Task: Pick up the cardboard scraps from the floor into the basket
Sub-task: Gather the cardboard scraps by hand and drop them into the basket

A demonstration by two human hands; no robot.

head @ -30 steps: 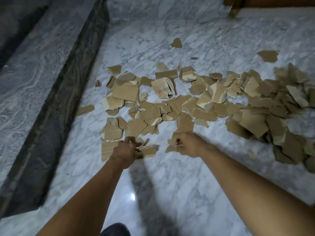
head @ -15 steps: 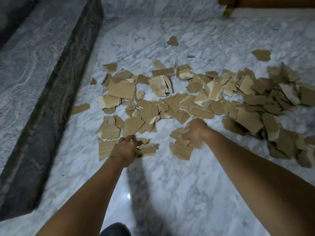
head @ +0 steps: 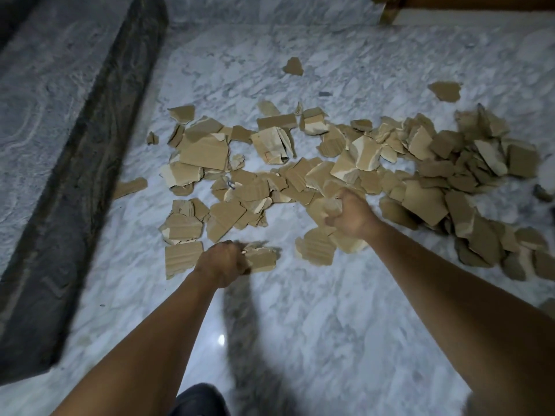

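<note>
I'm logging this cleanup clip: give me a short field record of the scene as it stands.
left hand: grips a cardboard scrap at the pile's near edge
right hand: grips a bunch of scraps
scrap pile: spread over the marble floor
basket: not in view
far left: dark stone ledge
</note>
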